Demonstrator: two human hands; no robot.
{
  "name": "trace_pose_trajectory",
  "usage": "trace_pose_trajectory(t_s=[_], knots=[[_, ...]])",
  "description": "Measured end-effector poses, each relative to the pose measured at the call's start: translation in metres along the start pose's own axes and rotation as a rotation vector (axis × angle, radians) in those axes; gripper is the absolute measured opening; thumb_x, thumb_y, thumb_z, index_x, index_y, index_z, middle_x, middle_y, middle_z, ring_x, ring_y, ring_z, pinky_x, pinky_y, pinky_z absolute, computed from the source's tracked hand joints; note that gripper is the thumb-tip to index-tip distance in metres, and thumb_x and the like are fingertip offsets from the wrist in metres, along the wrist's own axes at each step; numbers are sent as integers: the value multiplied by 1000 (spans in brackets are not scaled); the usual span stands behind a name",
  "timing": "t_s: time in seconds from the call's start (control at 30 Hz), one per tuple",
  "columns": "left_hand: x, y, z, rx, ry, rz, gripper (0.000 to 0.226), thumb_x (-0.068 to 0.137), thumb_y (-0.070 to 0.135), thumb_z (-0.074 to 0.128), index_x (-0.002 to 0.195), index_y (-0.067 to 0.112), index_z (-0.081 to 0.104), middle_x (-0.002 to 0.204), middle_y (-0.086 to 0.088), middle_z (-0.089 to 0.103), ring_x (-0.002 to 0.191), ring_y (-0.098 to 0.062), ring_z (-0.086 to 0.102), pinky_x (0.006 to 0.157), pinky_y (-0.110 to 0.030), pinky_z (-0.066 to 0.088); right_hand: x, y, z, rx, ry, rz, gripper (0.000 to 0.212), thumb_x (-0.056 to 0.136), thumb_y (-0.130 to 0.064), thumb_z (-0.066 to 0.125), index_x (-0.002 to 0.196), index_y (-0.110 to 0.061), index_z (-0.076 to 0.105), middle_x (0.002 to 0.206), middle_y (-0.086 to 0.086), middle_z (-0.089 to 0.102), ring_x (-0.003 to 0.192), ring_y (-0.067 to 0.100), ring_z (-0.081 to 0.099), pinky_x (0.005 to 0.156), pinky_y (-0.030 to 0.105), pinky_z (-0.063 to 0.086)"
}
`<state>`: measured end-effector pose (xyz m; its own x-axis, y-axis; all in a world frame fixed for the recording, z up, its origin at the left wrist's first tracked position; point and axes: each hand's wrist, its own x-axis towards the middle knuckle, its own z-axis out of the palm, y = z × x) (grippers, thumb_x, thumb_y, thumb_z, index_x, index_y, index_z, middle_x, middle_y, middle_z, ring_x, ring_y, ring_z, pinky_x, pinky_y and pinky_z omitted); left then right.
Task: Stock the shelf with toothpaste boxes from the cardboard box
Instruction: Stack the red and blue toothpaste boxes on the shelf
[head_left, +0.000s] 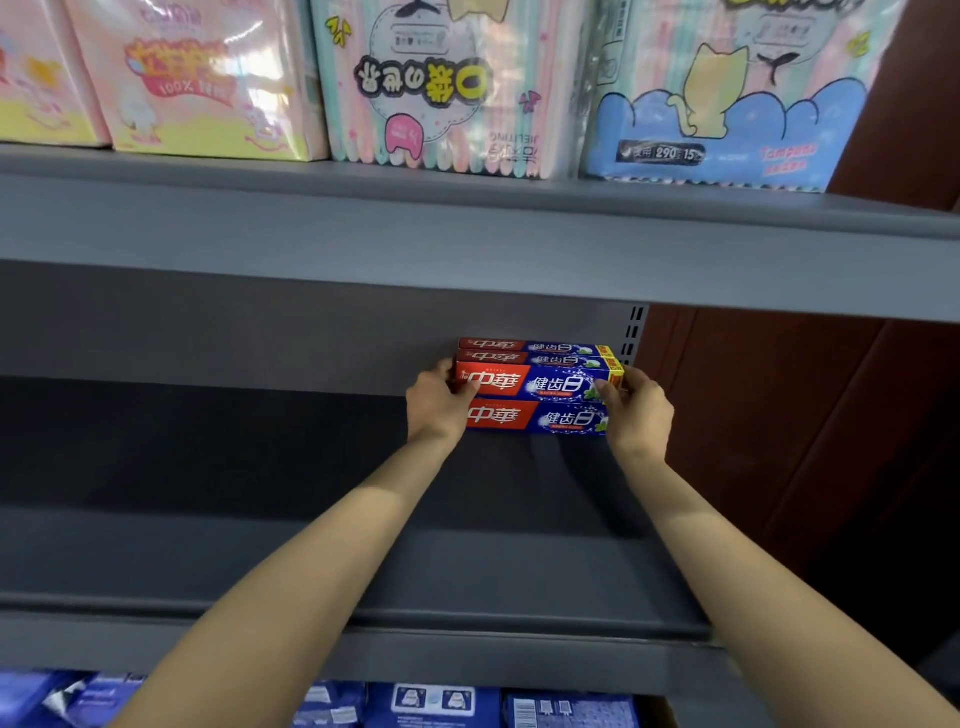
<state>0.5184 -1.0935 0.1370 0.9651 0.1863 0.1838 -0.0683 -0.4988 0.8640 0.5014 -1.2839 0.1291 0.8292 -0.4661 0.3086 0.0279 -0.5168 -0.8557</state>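
Note:
Red-and-blue toothpaste boxes are stacked at the back right of the grey middle shelf (260, 467). A lower box (537, 418) lies on the shelf with an upper box (540, 383) on top of it. Another stacked pair (535, 352) sits behind, against the back wall. My left hand (436, 402) grips the left end of the upper front box. My right hand (636, 408) grips its right end, thumb on the front face. The cardboard box is out of view.
Pastel packs (447, 88) fill the shelf above, whose grey front lip (467, 244) hangs over the work space. Blue packs (431, 704) fill the shelf below. A dark red-brown wall (810, 415) stands right of the shelving. The middle shelf is bare to the left.

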Motion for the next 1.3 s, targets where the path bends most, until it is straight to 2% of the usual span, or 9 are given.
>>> trace_pose_trajectory(t_s=[0.13, 0.3, 0.43, 0.5, 0.63, 0.83, 1.0, 1.17, 1.3], knots=[[3, 2, -2, 24, -13, -22, 43, 93, 22, 58, 134, 12, 48, 132, -10, 56, 118, -24, 57, 93, -33, 48, 1, -1, -2, -52, -69, -13, 45, 89, -22, 63, 130, -8, 48, 124, 14, 57, 106, 25, 60, 76, 30, 50], [-6, 4, -15, 87, -33, 63, 40, 93, 21, 58, 131, 13, 47, 130, -9, 58, 114, -23, 59, 91, -35, 51, -17, -16, -11, -189, -30, -159, 52, 89, -15, 62, 136, -8, 40, 137, 15, 37, 126, 25, 38, 86, 20, 34], [-22, 7, -49, 307, 32, 167, 19, 92, 20, 58, 110, 16, 55, 112, -5, 64, 103, -23, 63, 85, -36, 53, -40, -52, -1, -145, -168, -366, 31, 88, -3, 58, 119, -7, 57, 122, 9, 56, 108, 17, 54, 96, 26, 46], [-34, 8, -73, 394, 52, 230, 15, 91, 21, 57, 105, 15, 57, 105, -5, 66, 98, -24, 63, 78, -35, 52, -56, -71, 10, -132, -231, -472, 20, 87, 1, 56, 103, -6, 65, 109, 7, 65, 95, 17, 60, 88, 33, 50], [-66, -1, -133, 560, 73, 223, 17, 92, 26, 53, 105, 15, 56, 104, -9, 64, 97, -32, 60, 72, -33, 44, -107, -118, 36, -107, -399, -507, 17, 88, -2, 55, 95, -9, 69, 94, 5, 72, 88, 19, 65, 78, 21, 45], [-137, -71, -257, 665, 93, 207, 15, 88, 27, 49, 99, 19, 56, 94, -5, 67, 91, -31, 62, 70, -35, 45, -241, -187, 96, 36, -581, -574, 15, 91, -11, 54, 96, -16, 67, 84, -4, 68, 77, 9, 62, 71, 15, 46], [-216, -159, -401, 689, 176, 48, 16, 89, 27, 50, 100, 19, 59, 98, -3, 69, 98, -29, 61, 74, -34, 46, -375, -243, 171, 45, -752, -617, 15, 90, -10, 54, 90, -14, 68, 78, -3, 66, 69, 11, 57, 63, 9, 38], [-296, -260, -545, 713, 259, -140, 16, 91, 25, 50, 99, 16, 60, 91, -6, 68, 88, -29, 63, 60, -31, 41, -515, -294, 261, 36, -968, -695, 15, 88, -8, 58, 94, -9, 71, 95, 8, 71, 85, 18, 63, 76, 23, 43], [-347, -327, -645, 755, 337, -317, 17, 94, 25, 48, 102, 14, 58, 98, -7, 67, 90, -29, 61, 66, -35, 50, -619, -342, 327, -16, -1160, -800, 16, 90, -11, 58, 101, -9, 70, 103, 8, 70, 96, 23, 63, 77, 26, 41]])
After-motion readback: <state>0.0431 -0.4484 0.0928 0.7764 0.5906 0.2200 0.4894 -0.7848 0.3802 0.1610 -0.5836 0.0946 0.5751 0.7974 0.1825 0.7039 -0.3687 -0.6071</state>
